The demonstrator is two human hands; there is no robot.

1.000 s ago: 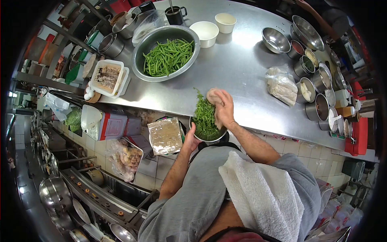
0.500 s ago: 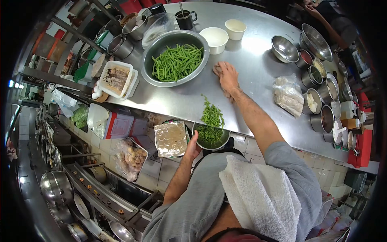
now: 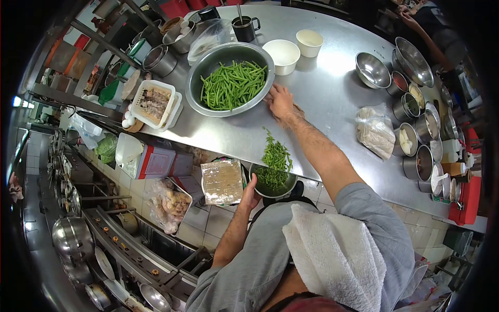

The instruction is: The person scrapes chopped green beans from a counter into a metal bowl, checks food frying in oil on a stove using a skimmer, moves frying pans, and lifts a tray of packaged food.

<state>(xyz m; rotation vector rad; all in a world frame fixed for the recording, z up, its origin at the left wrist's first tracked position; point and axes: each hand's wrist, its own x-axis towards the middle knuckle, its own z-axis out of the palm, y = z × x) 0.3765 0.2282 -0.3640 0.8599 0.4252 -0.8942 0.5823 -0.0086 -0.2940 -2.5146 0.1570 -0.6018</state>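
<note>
My left hand grips the rim of a metal bowl held just under the table's front edge. Cut green trimmings lie in that bowl, and a heap of them sits at the table edge above it. On the steel tabletop, my right hand presses down with fingers curled over a brownish cloth, mostly hidden beneath it. Its fingertips are close by the rim of a large metal bowl full of green beans; whether they touch is unclear.
Two white tubs and a dark mug stand behind. A bag of pale food lies to the right, before several metal bowls and pots. Left is a plastic container. Another person's arm shows at top right.
My right hand has slid left with the cloth, toward the bean bowl. My left hand still holds the lower bowl in about the same place. The view has shifted slightly.
</note>
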